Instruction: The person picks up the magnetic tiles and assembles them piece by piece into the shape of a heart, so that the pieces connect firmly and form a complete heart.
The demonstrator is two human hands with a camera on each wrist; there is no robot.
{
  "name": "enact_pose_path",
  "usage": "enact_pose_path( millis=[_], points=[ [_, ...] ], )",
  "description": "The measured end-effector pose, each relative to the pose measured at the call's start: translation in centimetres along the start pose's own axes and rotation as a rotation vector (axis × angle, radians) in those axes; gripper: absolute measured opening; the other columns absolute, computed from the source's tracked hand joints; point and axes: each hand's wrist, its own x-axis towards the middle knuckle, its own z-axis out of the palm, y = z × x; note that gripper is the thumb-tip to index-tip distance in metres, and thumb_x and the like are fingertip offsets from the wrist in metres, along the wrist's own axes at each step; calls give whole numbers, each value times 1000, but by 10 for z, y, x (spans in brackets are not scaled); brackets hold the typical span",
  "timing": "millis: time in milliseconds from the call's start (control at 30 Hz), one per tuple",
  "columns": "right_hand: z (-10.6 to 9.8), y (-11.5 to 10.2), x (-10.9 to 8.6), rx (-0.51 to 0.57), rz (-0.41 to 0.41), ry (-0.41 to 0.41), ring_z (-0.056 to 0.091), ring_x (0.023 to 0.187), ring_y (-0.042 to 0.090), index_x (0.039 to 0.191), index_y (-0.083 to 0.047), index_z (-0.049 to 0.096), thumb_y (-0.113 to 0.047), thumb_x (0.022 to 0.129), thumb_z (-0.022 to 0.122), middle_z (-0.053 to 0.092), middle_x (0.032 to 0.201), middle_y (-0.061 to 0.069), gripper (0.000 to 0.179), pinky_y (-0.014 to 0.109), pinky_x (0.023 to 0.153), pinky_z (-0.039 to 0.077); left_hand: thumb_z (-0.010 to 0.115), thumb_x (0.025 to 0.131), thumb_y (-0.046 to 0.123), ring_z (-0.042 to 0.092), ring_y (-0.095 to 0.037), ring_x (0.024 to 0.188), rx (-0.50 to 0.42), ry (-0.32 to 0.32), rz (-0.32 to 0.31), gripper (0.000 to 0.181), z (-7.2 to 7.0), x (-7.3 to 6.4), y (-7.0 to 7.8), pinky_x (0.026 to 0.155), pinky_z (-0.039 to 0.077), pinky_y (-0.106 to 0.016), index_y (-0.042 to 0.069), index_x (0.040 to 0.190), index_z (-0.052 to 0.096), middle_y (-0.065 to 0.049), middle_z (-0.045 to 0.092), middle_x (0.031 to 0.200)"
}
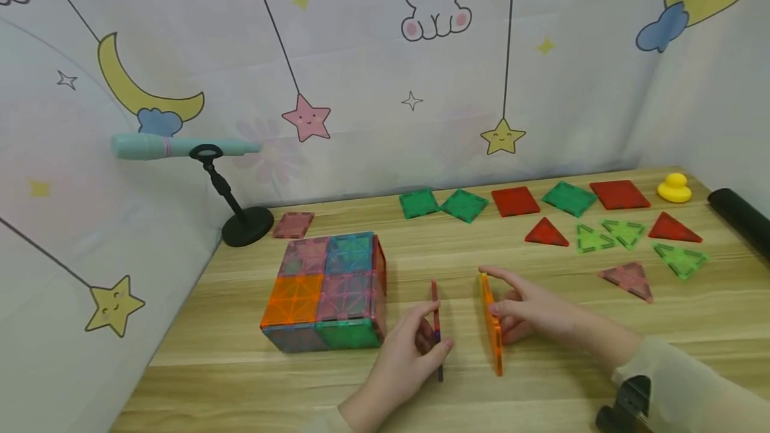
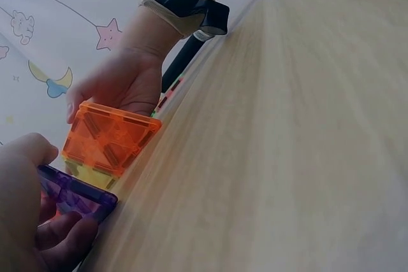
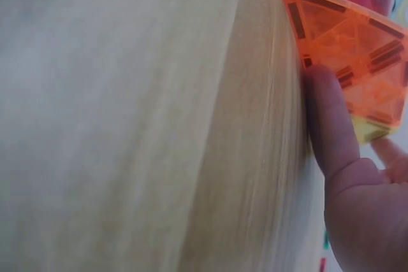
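Observation:
On the table, my left hand pinches an upright panel of magnetic tiles, seen edge-on in the head view. The left wrist view shows a purple tile in it with red behind. My right hand grips a second upright panel, an orange tile with a yellow tile joined at its far end. Its index finger lies at the yellow tile's top corner. A gap separates the two panels. Left of both hands stands a box of magnetic tiles, with pink, blue and orange tiles on top.
Behind lie loose green square tiles and red square tiles. Red triangles, light green triangles and a pink triangle lie at right. A yellow duck and a black stand are at the back.

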Motion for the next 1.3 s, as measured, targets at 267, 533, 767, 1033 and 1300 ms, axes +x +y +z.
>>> enact_pose_path(
  millis=[267,533,767,1033,1300],
  points=[
    [1,1,0,6,5,4,63,75,28,151,-15,8,-24,93,59,52,94,19,78,44,72,54,70,85,20,52,-6,75,19,11,9,51,1,-1,0,64,47,-21,9,131,50,4,49,90],
    [-4,-5,0,-35,-42,23,64,71,30,151,-15,8,-24,95,56,55,92,19,74,44,66,54,71,84,19,52,-6,75,17,-1,10,54,-2,2,0,64,47,-20,8,132,48,4,50,90],
    [-45,-40,28,-504,-115,303,59,74,27,147,-14,30,-43,92,56,55,113,20,68,35,59,48,70,85,22,53,-6,77,-16,-12,-3,53,-1,1,-1,66,48,-21,8,131,48,3,48,92],
    [-68,-49,90,-946,-150,280,40,124,43,140,3,38,-27,95,54,42,137,27,57,56,99,32,71,84,21,54,-7,80,-28,-11,-13,53,2,-3,-4,67,48,-21,10,131,49,2,48,98],
    [-67,-46,108,-1066,-5,194,29,131,43,142,-3,39,-19,91,51,30,146,24,55,56,104,26,71,84,20,54,-7,79,-34,-7,3,54,1,-2,-2,60,48,-19,11,132,48,1,48,99]
  ],
)
